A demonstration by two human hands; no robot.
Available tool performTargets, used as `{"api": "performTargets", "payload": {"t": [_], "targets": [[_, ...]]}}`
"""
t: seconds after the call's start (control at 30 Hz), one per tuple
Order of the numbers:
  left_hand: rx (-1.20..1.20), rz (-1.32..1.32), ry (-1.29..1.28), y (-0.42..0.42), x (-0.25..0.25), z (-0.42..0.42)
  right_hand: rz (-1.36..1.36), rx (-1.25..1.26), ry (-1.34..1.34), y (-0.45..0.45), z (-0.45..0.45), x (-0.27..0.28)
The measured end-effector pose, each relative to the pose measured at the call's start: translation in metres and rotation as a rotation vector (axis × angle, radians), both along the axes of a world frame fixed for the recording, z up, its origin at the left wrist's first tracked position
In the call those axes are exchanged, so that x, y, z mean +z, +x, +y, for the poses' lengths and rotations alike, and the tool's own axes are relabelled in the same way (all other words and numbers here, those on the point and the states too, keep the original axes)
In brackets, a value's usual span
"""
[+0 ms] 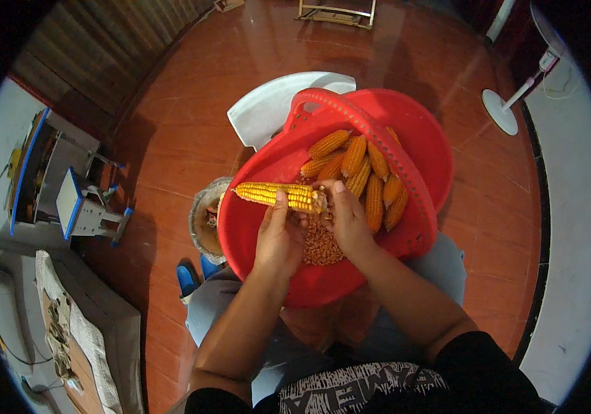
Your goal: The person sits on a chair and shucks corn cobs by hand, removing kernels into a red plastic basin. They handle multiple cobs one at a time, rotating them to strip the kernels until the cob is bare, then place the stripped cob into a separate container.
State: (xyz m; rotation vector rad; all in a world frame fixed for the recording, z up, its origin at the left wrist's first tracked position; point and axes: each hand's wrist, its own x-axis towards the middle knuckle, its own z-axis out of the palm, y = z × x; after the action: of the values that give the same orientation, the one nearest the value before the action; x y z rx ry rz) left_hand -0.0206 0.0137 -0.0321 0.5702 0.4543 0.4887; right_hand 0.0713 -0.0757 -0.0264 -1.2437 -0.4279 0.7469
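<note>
A yellow ear of corn lies sideways above a red plastic basket. My left hand grips it from below, thumb on the near rows of kernels. At its blunt right end, where some kernels are gone and pale cob shows, my right hand has its fingers bent against it; the fingertips are partly hidden. Loose corn kernels are heaped in the basket below my hands. Several orange-yellow ears of corn are piled beyond them, under the basket's arched handle.
A lined waste bin stands left of the basket, near blue slippers. A white plastic stool is partly hidden behind the basket. Further left are a small step stool and a sofa. A standing fan is at the right wall.
</note>
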Motion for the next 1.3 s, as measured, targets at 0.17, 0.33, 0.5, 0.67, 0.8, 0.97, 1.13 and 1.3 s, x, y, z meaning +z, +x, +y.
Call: {"api": "performTargets", "payload": {"t": [0.17, 0.33, 0.5, 0.67, 0.8, 0.97, 1.13, 1.3], "targets": [[-0.016, 0.03, -0.083, 0.001, 0.01, -0.001, -0.774, 0.016, -0.14, -0.004, -0.004, 0.012], [-0.072, 0.016, -0.095, -0.004, -0.001, 0.003, -0.792, 0.01, -0.184, -0.003, -0.006, 0.006], [-0.078, 0.027, -0.078, -0.005, 0.005, 0.002, -0.861, -0.043, -0.185, -0.004, -0.006, 0.007], [-0.088, 0.029, -0.123, -0.006, 0.009, 0.001, -0.902, -0.023, -0.215, -0.003, -0.008, 0.008], [-0.095, 0.011, -0.068, -0.005, 0.006, 0.003, -0.732, -0.015, -0.117, -0.002, -0.009, 0.014], [-0.037, 0.008, 0.066, -0.001, 0.012, -0.002, -0.747, -0.004, -0.164, 0.001, -0.01, 0.017], [-0.026, -0.027, 0.143, 0.002, 0.017, -0.001, -0.627, 0.028, -0.211, 0.005, -0.009, 0.018], [0.0, 0.132, 0.505, 0.004, 0.016, 0.0, -0.516, -0.004, -0.331, 0.016, -0.011, 0.004]]}}
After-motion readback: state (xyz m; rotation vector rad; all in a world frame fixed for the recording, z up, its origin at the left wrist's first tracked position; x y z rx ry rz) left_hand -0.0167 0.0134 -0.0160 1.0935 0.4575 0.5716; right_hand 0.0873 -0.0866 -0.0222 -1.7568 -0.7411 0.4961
